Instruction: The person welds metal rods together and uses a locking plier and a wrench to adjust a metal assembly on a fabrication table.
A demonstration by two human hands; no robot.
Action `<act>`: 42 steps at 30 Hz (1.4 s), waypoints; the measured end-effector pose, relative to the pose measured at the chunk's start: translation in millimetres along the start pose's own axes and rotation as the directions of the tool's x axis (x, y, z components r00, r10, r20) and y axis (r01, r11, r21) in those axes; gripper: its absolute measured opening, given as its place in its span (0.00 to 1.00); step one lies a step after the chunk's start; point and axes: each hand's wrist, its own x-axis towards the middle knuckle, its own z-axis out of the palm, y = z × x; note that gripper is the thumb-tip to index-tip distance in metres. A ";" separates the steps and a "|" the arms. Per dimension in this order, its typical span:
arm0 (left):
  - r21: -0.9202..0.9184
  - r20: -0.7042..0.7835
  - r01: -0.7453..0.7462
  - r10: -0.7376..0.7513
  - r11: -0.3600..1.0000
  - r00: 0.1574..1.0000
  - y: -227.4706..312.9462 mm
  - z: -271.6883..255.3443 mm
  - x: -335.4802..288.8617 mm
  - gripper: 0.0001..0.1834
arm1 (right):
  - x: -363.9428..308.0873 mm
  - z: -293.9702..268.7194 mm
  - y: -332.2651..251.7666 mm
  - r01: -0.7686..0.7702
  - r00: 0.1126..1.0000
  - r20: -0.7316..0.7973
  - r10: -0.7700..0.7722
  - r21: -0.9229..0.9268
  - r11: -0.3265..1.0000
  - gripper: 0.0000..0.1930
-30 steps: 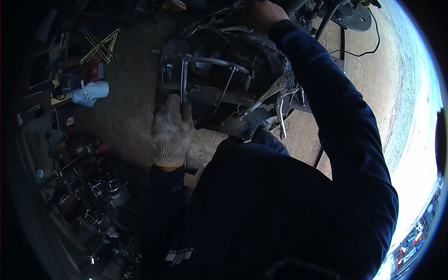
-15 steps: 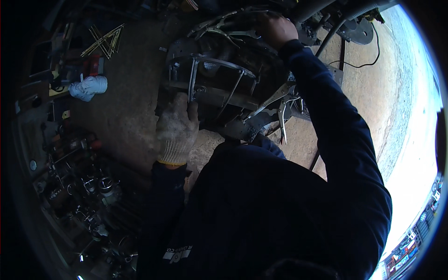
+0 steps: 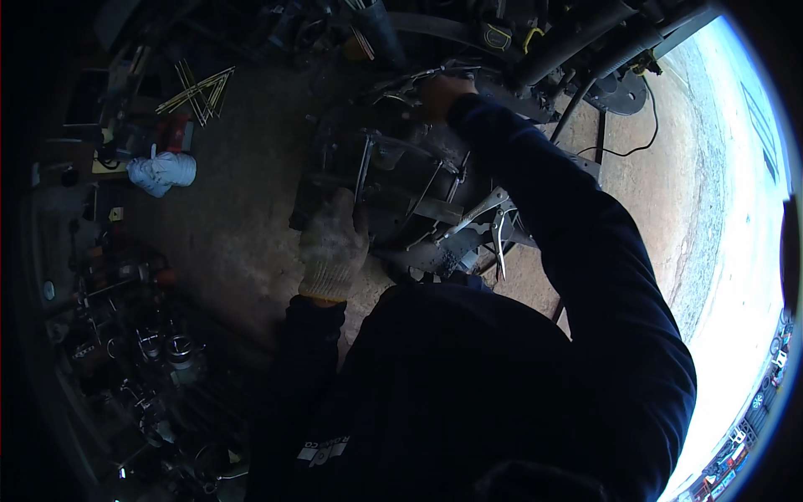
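Observation:
Before me is a dark metal workpiece with a curved rod frame (image 3: 410, 144) standing on thin upright bars. My left hand (image 3: 333, 247), in a knitted work glove, lies at the near left side of the frame with its fingers stretched forward, beside a left upright. At the far side my bare right hand (image 3: 445, 94) is closed at a pair of locking pliers (image 3: 403, 87); its fingertips are partly hidden. Another pair of locking pliers (image 3: 477, 211) sits on the near right edge of the workpiece, handles spread to the right.
Thin yellowish rods (image 3: 199, 90) lie crossed on the floor at the far left, with a pale cloth bundle (image 3: 163, 172) nearby. Assorted metal parts (image 3: 167, 351) crowd the lower left. A black cable (image 3: 655, 125) curves over the floor at right. Thick dark pipes (image 3: 577, 46) stand behind.
My view has tilted, so the scene sits lower. My right hand has moved left along the far side of the frame. The left hand keeps its place beside the frame.

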 end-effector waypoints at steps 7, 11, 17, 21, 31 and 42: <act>-0.143 0.004 0.101 -0.101 0.985 0.995 4.6 -5.7 -2.1 0.08 | 9.1 1.6 -7.3 0.099 0.989 -0.113 -0.091 0.069 0.993 0.14; -0.235 0.027 0.100 -0.096 0.967 0.995 10.3 -6.9 4.3 0.08 | -7.8 -4.4 29.5 0.222 0.887 -0.364 -0.285 -0.205 0.953 0.12; -0.385 0.111 0.181 -0.149 0.905 0.983 9.0 -4.2 5.9 0.06 | -164.2 -47.7 65.5 0.249 0.729 -0.677 -0.098 0.129 0.960 0.13; -0.385 0.079 0.148 -0.127 0.911 0.989 -0.2 1.6 4.5 0.07 | -291.8 -13.5 36.2 -0.045 0.636 -0.681 0.364 0.438 0.898 0.10; -0.450 0.157 0.155 -0.093 0.879 0.983 0.2 -2.3 10.0 0.07 | -390.1 182.7 74.2 -0.579 0.407 -0.258 0.876 0.669 0.466 0.14; -0.288 0.277 0.331 -0.253 0.899 0.927 16.9 -18.0 16.2 0.11 | -261.0 298.3 176.3 -0.683 0.511 -0.074 0.857 0.570 0.456 0.25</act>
